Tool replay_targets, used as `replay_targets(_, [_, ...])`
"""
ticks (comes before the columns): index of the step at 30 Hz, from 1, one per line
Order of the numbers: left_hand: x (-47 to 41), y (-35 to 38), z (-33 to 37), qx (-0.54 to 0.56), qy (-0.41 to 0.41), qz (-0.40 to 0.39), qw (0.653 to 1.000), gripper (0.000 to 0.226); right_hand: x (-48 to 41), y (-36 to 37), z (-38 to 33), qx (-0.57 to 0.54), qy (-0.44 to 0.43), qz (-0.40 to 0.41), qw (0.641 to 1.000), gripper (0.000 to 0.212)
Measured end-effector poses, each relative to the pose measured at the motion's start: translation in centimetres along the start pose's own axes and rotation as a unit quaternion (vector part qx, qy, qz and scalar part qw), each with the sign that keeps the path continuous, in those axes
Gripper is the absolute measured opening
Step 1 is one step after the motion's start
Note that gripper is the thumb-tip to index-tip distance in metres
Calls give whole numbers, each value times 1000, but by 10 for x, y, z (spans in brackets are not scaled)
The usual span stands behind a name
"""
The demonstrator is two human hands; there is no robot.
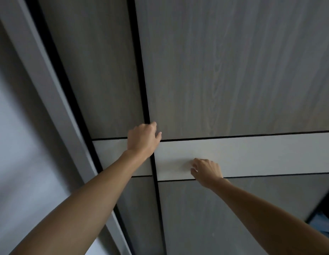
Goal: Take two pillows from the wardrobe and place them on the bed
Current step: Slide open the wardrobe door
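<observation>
A tall wardrobe with grey wood-grain doors [224, 70] fills the view, crossed by a pale horizontal band [261, 155]. My left hand [142, 138] reaches to the dark vertical gap [141, 80] between two doors, fingers curled at the edge of the right-hand door. Lower and to the right, my right hand [206, 171] rests against the pale band with its fingers bent and nothing in it. No pillow and no bed are in view.
A grey door frame or wall trim [40, 74] runs diagonally on the left, with a pale wall [11, 144] beyond it. At the lower right a dark opening [323, 216] shows something light blue inside.
</observation>
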State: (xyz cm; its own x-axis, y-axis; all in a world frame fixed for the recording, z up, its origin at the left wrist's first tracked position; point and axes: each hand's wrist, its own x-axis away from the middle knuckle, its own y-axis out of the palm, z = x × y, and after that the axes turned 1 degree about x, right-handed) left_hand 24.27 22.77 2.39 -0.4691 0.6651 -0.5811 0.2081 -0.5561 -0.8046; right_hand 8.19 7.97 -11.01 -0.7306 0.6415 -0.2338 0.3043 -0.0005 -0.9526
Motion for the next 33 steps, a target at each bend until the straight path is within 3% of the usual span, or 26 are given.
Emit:
replay_targets(7, [6,-13,-46,-61,33,-44,997,19,-9,0,-32,16,-23,3,1000,17])
replay_targets(15, [13,-12,-97,-223,19,-62,973,20,-20,14,-75,-46,-45,-1,998,12])
replay_targets(22, [21,-14,-115,-232,3,-77,970,23,-26,21,-101,-71,-66,-16,995,20])
replay_targets(28, [31,-6,-86,-153,25,-87,984,17,-8,17,-53,-41,-28,-28,998,30])
replay_targets(33, [31,25,-5,-87,95,-116,985,15,35,3,33,-21,46,-30,998,31])
